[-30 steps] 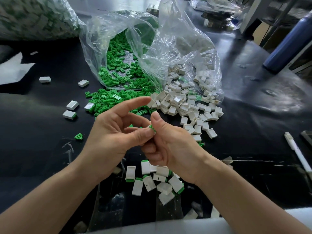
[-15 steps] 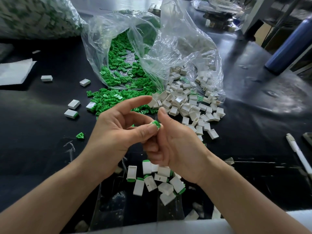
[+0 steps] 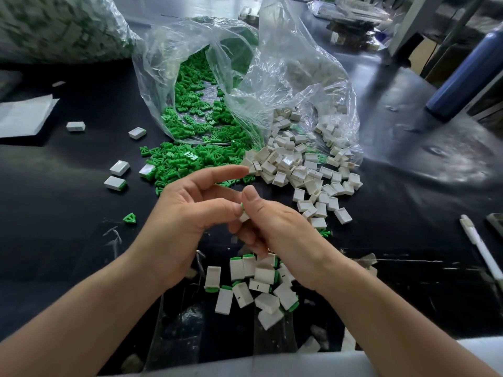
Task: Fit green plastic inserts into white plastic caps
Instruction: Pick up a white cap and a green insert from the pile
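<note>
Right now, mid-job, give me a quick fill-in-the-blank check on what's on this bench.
1. The left hand and right hand together hold one ____ cap.
2. The loose inserts spilling from the clear bag are ____.
3. The pen lies on the person's ____ side.
Missing words: white; green; right.

- Bare black table (image 3: 54, 213) lies open to the left of my left hand (image 3: 185, 221).
- Green inserts (image 3: 185, 161) and white caps (image 3: 313, 175) crowd the table ahead.
- Assembled caps (image 3: 258, 281) sit between my wrists.
</note>
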A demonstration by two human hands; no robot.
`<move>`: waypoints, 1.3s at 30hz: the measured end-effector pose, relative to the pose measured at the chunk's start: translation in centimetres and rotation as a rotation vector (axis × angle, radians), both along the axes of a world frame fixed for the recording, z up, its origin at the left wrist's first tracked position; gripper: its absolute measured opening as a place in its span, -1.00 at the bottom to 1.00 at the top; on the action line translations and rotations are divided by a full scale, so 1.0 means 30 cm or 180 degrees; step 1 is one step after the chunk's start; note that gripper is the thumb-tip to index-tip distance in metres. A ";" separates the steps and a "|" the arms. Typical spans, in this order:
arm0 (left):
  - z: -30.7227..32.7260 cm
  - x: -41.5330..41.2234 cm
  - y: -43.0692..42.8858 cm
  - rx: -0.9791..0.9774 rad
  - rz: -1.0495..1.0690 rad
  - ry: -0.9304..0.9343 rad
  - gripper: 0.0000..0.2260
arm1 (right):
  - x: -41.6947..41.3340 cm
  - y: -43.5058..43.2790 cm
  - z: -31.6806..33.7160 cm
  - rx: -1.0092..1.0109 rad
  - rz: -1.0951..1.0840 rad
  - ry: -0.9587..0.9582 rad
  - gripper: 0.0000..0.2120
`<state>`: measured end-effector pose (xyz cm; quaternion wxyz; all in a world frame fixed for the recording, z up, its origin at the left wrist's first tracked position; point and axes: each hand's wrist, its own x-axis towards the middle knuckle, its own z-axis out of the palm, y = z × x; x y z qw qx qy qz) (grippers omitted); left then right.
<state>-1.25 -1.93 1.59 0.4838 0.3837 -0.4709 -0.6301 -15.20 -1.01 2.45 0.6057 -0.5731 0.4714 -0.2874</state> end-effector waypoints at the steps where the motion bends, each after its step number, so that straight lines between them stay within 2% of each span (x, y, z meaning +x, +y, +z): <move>1: -0.002 -0.002 0.000 0.0013 0.0023 0.0003 -0.62 | 0.000 0.000 -0.002 -0.0005 -0.0008 -0.0011 -0.59; 7: -0.006 -0.011 0.005 -0.0015 0.0151 0.0077 -0.61 | 0.007 -0.009 -0.028 -0.0249 -0.0016 0.0321 -0.50; 12: -0.008 -0.013 0.007 -0.0041 0.0196 0.0120 -0.64 | 0.017 -0.009 -0.032 -0.0410 -0.0076 0.0479 -0.59; 19: -0.007 -0.015 0.009 -0.0015 0.0171 0.0239 -0.64 | 0.013 -0.012 -0.038 -0.0591 -0.0062 0.0707 -0.49; 26: -0.008 -0.014 0.010 0.0011 0.0171 0.0286 -0.64 | 0.018 -0.010 -0.043 -0.0603 -0.0071 0.0709 -0.50; 32: -0.009 -0.018 0.011 0.0008 0.0159 0.0335 -0.65 | 0.023 -0.008 -0.047 -0.0561 -0.0161 0.0626 -0.65; 39: -0.008 -0.016 0.011 0.0003 0.0121 0.0304 -0.64 | 0.017 -0.012 -0.058 -0.0588 -0.0170 0.0641 -0.52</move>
